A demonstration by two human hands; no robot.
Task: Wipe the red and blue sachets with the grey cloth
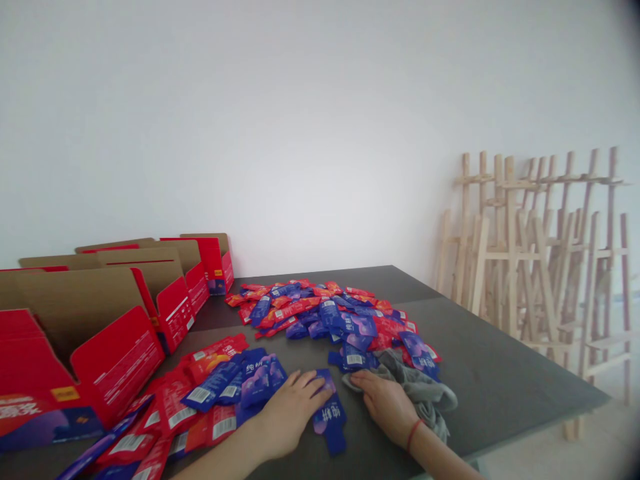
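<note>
My left hand (296,408) lies palm down at the near side of the table, fingers stretched out. Its fingertips rest on the edge of a blue spouted pouch (330,419) with pale lettering, which lies flat. To the right, my right hand (389,405) has its fingers closed on a crumpled grey cloth (425,387). Just left of the left hand is a pile of blue pouches (257,377) and red pouches (175,400). Beyond both hands spreads a larger mixed heap of red and blue pouches (320,310).
Several open red cardboard boxes (117,363) with brown insides stand in rows on the left. They sit on a dark grey table (490,380), whose right edge runs diagonally. Wooden easels (510,260) lean by the white wall (310,133) on the right.
</note>
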